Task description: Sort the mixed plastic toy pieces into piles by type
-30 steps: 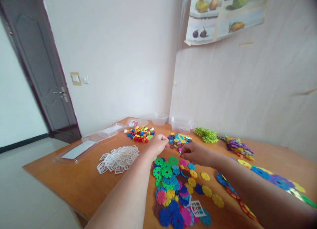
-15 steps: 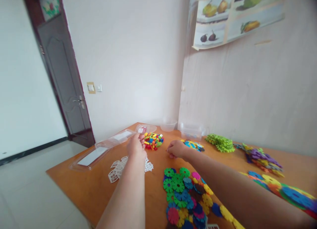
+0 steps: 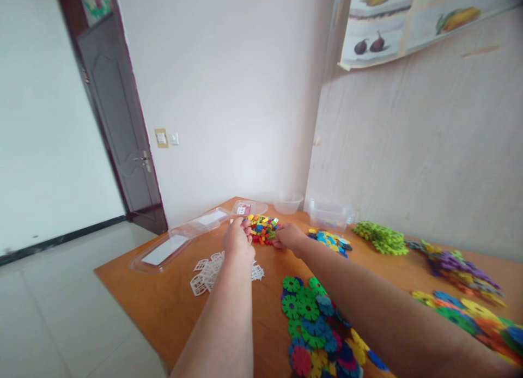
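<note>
A pile of small, brightly coloured building bricks (image 3: 261,231) lies between my two hands on the wooden table. My left hand (image 3: 238,241) is at the pile's left edge, its fingers curled inward; whether anything is in them is hidden. From the other side my right hand (image 3: 289,237) touches the pile's right edge with its fingers closed together, and what they hold is too small to make out. White lattice-like plastic pieces (image 3: 208,273) lie under and beside my left forearm. Flower-shaped plastic discs (image 3: 306,307) in many colours spread beside my right forearm.
Clear plastic lids (image 3: 165,251) line the table's left side. At the back stand a clear round tub (image 3: 288,203) and a clear rectangular box (image 3: 330,214). Blue and yellow pieces (image 3: 330,241), a green heap (image 3: 379,237) and a purple mixed pile (image 3: 460,269) lie to the right.
My right hand has moved forward and left, from the bare table to the edge of the brick pile. My left hand stays beside the pile. The view has shifted slightly left.
</note>
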`<state>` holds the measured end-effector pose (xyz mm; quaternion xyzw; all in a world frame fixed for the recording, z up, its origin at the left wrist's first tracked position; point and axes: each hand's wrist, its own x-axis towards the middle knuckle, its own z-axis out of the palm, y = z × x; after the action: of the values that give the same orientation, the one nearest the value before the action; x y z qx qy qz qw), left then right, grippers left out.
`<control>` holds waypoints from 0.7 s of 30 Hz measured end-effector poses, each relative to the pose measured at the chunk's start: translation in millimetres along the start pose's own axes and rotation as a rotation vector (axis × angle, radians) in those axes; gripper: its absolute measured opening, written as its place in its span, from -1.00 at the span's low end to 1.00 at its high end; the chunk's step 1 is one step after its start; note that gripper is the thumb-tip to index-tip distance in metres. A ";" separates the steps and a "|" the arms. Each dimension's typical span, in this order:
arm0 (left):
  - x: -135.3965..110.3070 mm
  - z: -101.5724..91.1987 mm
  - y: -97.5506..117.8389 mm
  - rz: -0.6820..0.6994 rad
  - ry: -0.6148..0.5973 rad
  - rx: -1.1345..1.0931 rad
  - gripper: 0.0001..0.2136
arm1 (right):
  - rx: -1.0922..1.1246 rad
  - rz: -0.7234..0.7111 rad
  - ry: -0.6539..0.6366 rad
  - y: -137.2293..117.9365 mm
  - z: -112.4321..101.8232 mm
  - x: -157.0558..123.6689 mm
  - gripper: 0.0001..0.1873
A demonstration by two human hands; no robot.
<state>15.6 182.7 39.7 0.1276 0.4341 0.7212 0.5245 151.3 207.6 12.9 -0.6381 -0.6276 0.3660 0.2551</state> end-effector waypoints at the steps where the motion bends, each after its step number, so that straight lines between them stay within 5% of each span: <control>1: -0.1 0.4 -0.7 0.000 0.000 0.003 -0.86 | 0.029 0.023 0.010 0.8 0.5 1.5 -0.66; 8: -4.2 2.6 -5.2 -0.006 -0.027 0.025 -0.86 | 0.150 0.051 0.101 4.1 -7.5 -14.0 -0.93; 13: -8.4 6.1 -7.5 -0.019 -0.048 0.054 -0.86 | 0.109 0.027 0.039 10.1 -38.4 -55.4 -0.91; 21: -10.9 9.8 -13.3 -0.033 -0.107 0.082 -0.87 | -0.392 -0.153 -0.188 41.7 -92.5 -124.8 -0.91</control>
<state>35.0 179.1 38.3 0.1803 0.4365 0.6862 0.5532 256.7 93.3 54.2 -0.5888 -0.7543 0.2747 0.0938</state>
